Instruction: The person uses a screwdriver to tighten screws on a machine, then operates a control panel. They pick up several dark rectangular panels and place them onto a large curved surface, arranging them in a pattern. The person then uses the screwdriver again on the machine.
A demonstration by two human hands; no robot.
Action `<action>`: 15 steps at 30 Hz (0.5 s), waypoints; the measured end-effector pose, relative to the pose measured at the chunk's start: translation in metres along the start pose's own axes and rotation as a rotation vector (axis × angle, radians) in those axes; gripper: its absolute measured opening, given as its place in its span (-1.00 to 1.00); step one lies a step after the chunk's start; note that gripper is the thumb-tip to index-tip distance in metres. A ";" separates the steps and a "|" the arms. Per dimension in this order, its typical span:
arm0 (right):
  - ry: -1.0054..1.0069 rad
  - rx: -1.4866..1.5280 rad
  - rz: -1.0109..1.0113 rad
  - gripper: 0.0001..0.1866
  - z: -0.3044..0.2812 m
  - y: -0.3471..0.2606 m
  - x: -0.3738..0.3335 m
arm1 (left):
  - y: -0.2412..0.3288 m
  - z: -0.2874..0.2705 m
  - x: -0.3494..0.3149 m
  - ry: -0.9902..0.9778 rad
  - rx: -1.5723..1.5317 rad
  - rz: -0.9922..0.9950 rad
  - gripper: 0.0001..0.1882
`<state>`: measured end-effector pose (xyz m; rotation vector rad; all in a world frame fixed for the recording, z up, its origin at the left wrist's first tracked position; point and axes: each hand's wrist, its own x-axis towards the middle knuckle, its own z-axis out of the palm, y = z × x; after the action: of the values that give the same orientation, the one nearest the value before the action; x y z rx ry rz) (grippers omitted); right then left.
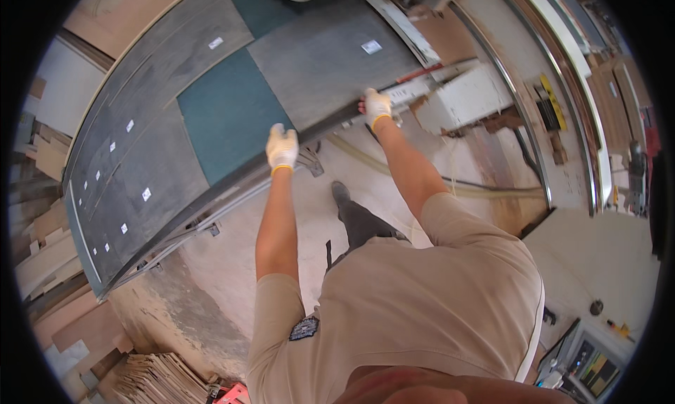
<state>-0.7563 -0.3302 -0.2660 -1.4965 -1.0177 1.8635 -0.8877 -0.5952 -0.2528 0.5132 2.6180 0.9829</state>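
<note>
Both my gloved hands grip the near edge of the grey board (316, 66) lying on the tabletop (140, 193) ahead of me, left hand (282, 148) beside the green panel (228, 112), right hand (377, 106) further right.

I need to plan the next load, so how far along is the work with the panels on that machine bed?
Done: several dark grey panels and a teal panel already lie flat on the bed, most with small white stickers. In hand: the left hand and right hand, both gloved, grip the near edge of a large grey panel. Left: that panel is not yet let go, so its placing looks unfinished.
</note>
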 end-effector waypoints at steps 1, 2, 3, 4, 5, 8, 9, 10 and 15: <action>0.114 0.047 0.114 -0.82 0.012 -0.005 0.023 | 0.008 0.000 0.015 -0.027 0.106 -0.005 -0.40; 0.072 0.147 0.140 -0.83 0.017 -0.004 0.041 | 0.016 0.002 0.023 -0.039 0.126 -0.061 -0.35; 0.086 0.230 0.179 -0.81 0.022 -0.002 0.058 | 0.023 0.004 0.032 -0.062 0.141 -0.119 -0.30; 0.101 0.346 0.222 -0.80 0.028 0.003 0.074 | 0.029 0.008 0.037 -0.063 0.122 -0.147 -0.25; 0.119 0.454 0.289 -0.79 0.027 0.006 0.090 | 0.035 0.013 0.042 -0.085 0.071 -0.198 -0.24; 0.116 0.488 0.358 -0.71 0.007 0.013 0.121 | 0.043 0.027 0.055 0.010 -0.002 -0.309 -0.35; 0.079 0.430 0.418 -0.64 0.000 0.012 0.127 | 0.042 0.029 0.062 0.031 -0.031 -0.361 -0.43; 0.061 0.367 0.471 -0.58 -0.006 0.009 0.130 | 0.040 0.030 0.069 0.082 -0.094 -0.397 -0.44; 0.127 0.010 0.348 -0.59 -0.003 -0.017 0.107 | 0.019 0.015 0.110 -0.263 -0.587 -0.566 -0.30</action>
<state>-0.7797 -0.2347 -0.3128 -1.8542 -0.7222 1.9665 -0.9754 -0.5269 -0.2673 -0.2185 1.9285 1.2837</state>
